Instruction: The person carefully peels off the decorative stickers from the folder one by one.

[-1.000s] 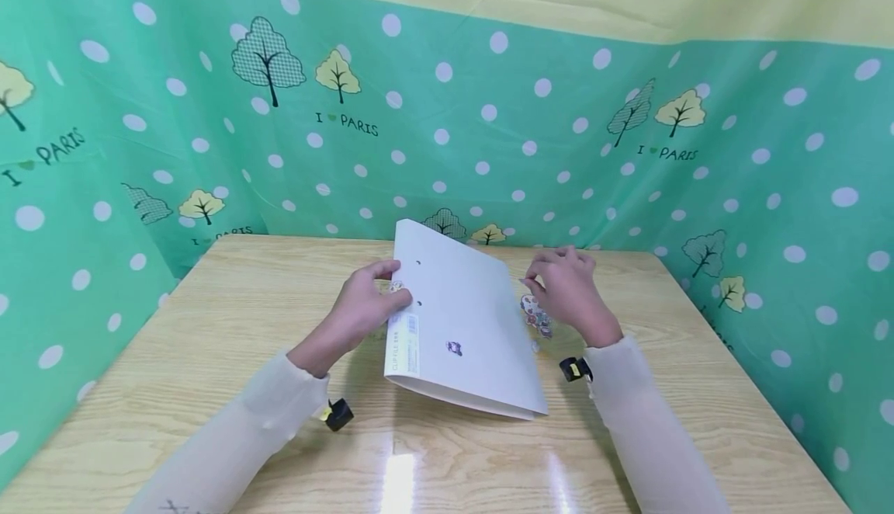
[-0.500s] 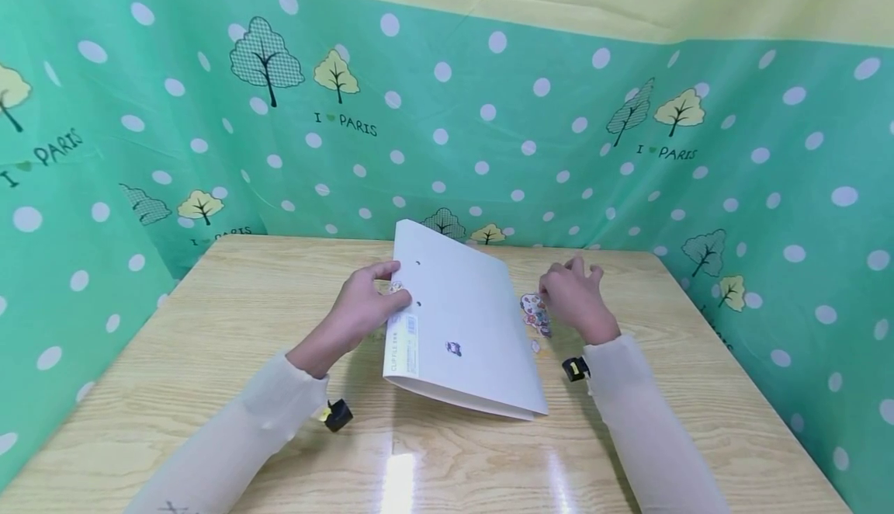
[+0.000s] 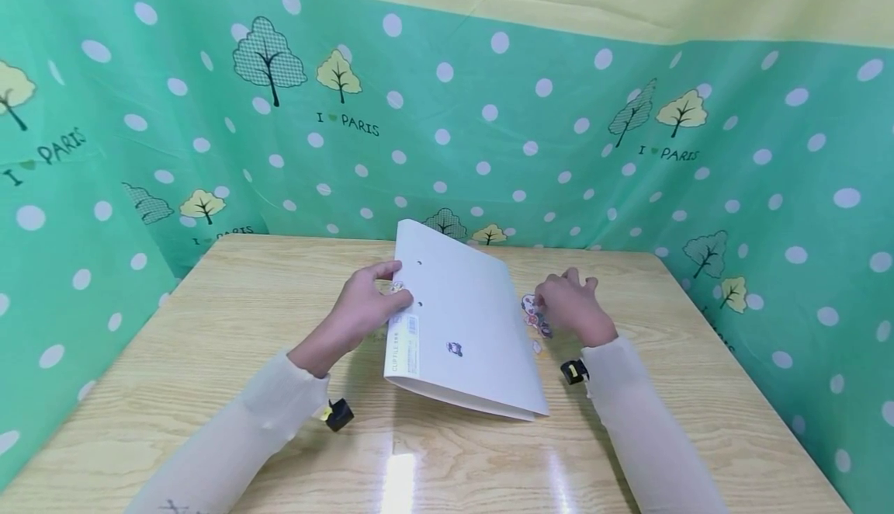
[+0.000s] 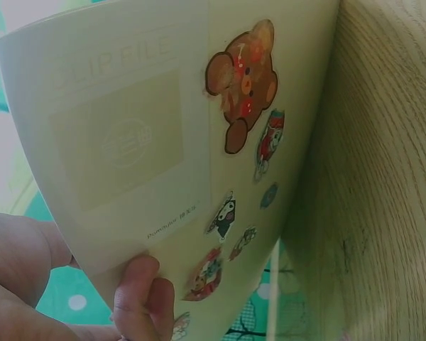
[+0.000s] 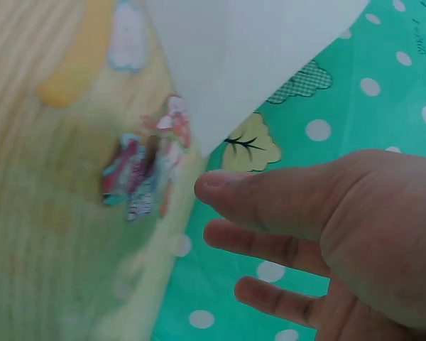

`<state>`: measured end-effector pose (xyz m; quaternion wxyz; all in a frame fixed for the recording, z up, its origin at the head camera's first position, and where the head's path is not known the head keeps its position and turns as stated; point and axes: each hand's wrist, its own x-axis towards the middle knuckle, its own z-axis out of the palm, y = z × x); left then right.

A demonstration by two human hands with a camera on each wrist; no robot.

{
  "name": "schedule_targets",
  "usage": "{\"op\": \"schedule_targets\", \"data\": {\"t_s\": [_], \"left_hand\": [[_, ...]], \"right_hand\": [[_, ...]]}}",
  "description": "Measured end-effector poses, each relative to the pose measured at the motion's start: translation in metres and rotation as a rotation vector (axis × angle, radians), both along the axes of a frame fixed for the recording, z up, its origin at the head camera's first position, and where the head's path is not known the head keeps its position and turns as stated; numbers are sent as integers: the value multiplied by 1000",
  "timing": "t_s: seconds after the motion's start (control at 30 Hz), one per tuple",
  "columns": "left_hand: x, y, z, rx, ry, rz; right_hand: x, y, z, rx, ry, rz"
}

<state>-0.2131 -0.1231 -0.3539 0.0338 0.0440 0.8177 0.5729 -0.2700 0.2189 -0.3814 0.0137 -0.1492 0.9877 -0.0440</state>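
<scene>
- Right hand point(image 3: 574, 308), just right of the folder; forefinger hidden behind the thumb in its wrist view, so cannot tell whether its grip is released or pinching
- Stickers point(image 3: 534, 318), colourful, beside the folder; partly covered by the right hand, blurred up close
- Left hand point(image 3: 370, 300), grip clasping the spine edge
- Folder point(image 3: 461, 304), white, lettered CLIP FILE, tilted on the worktop point(image 3: 244, 304); interior contents out of sight
- Bear sticker point(image 4: 245, 89), brown, on its outer cover among smaller ones

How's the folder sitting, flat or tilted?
Tilted: the left hand holds the folder by one edge, and the left wrist view shows its stickered face angled up from the table.
</scene>
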Motion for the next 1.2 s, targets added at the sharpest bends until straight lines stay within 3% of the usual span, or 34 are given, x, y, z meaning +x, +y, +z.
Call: {"op": "schedule_targets", "data": {"t_s": [0.5,0.93,1.2], "left_hand": [[-1,1,-1,-22,-3,16],[0,2,0,-17,-14,16],[0,2,-1,-33,-5,14]], "right_hand": [[27,-37,34,-133,36,201],[50,-66,33,-148,118,470],[63,-79,35,-101,91,540]]}}
